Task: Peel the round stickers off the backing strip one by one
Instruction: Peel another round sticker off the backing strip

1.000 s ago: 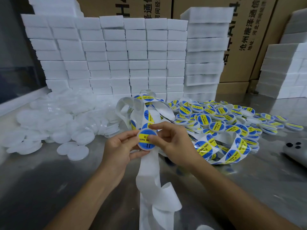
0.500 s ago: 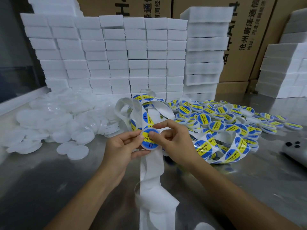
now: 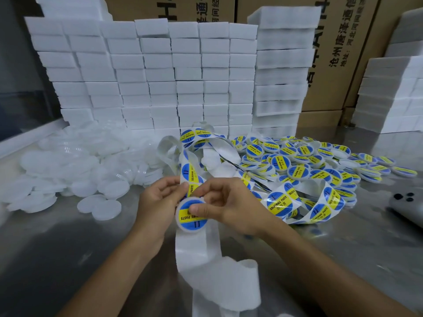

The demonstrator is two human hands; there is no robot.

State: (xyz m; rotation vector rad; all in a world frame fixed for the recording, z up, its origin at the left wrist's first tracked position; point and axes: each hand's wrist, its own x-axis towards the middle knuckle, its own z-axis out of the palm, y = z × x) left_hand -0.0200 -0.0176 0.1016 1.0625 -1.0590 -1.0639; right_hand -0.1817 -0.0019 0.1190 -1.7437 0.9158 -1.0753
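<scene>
A round blue-and-yellow paper sticker (image 3: pixel 191 216) sits low on the white paper backing strip (image 3: pixel 196 245), held between both hands above the grey metal table (image 3: pixel 68 259). The right hand (image 3: pixel 225 205) pinches the sticker's right edge, thumb on its face; the left hand (image 3: pixel 158 203) curls its fingers round the strip's left edge. Bare table lies open toward the near-left, with white plastic discs (image 3: pixel 68 170) left and labelled lids (image 3: pixel 304 163) right.
</scene>
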